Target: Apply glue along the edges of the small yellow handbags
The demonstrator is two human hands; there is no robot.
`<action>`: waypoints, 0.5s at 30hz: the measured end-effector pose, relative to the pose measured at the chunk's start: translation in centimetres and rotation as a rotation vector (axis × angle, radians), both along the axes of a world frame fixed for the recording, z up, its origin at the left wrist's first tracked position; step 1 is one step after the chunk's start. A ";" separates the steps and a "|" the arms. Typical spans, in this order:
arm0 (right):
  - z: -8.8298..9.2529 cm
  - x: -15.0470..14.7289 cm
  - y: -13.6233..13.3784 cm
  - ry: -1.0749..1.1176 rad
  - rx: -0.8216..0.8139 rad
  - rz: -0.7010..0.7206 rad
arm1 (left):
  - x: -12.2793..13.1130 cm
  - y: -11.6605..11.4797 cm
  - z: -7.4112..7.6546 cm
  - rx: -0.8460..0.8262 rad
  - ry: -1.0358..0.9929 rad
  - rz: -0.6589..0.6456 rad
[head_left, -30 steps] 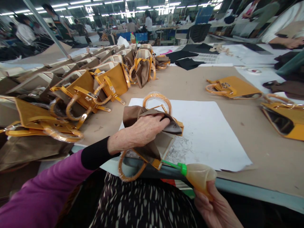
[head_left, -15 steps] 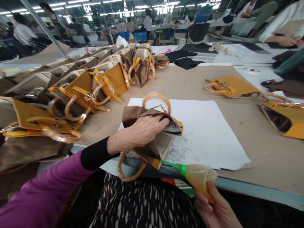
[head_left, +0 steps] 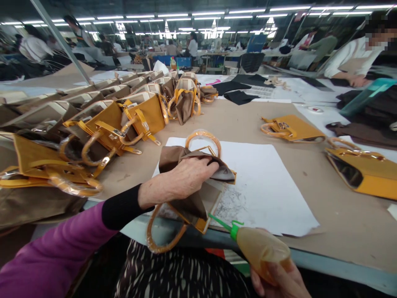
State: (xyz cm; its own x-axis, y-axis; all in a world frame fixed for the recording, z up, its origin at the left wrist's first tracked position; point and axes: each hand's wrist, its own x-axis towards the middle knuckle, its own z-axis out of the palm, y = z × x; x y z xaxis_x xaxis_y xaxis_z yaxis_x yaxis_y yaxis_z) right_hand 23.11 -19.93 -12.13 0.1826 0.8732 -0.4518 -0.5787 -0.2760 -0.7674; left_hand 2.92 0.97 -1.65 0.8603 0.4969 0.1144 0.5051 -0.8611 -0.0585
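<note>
A yellow handbag (head_left: pixel 203 225) with brown fabric lining (head_left: pixel 173 158) lies at the table's front edge, its round wrapped handles (head_left: pixel 151 231) spread to either side. My left hand (head_left: pixel 186 176) is closed on the lining, folding it back from the bag's pale inner wall; its fingertips are partly hidden in the cloth. My right hand (head_left: pixel 279 275) is wrapped round a squeeze bottle (head_left: pixel 262 248) of amber liquid with a green nozzle cap. The thin green nozzle tip (head_left: pixel 212 216) points at the bag's near rim, where it seems to touch or almost touch.
White paper (head_left: pixel 263 186) lies under the bag. Rows of unfinished bags (head_left: pixel 105 116) crowd the left. Two yellow bags (head_left: pixel 297 128) lie at right. Black pieces (head_left: pixel 238 97) sit further back. A co-worker's hands (head_left: pixel 356 80) are at the far right.
The bottle has gone from squeezed-in to rounder, and its cap has lifted slightly left of where it was. My left hand keeps its hold on the lining. The view has tilted up.
</note>
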 end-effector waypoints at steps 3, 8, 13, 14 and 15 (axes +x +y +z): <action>1.3 -0.1 2.0 -0.105 0.036 -0.043 | 0.0 0.4 0.2 -0.012 -0.030 -0.018; 2.0 0.1 4.5 -0.273 0.102 -0.108 | 0.3 0.8 1.0 -0.017 -0.053 -0.034; 1.7 0.7 5.7 -0.358 0.152 -0.072 | 0.4 1.4 1.4 -0.034 -0.047 -0.015; 1.7 0.8 5.8 -0.364 0.154 -0.056 | 0.4 1.5 1.4 -0.033 -0.045 -0.013; 1.6 0.9 6.0 -0.372 0.158 -0.040 | 0.4 1.7 1.4 -0.033 -0.043 -0.013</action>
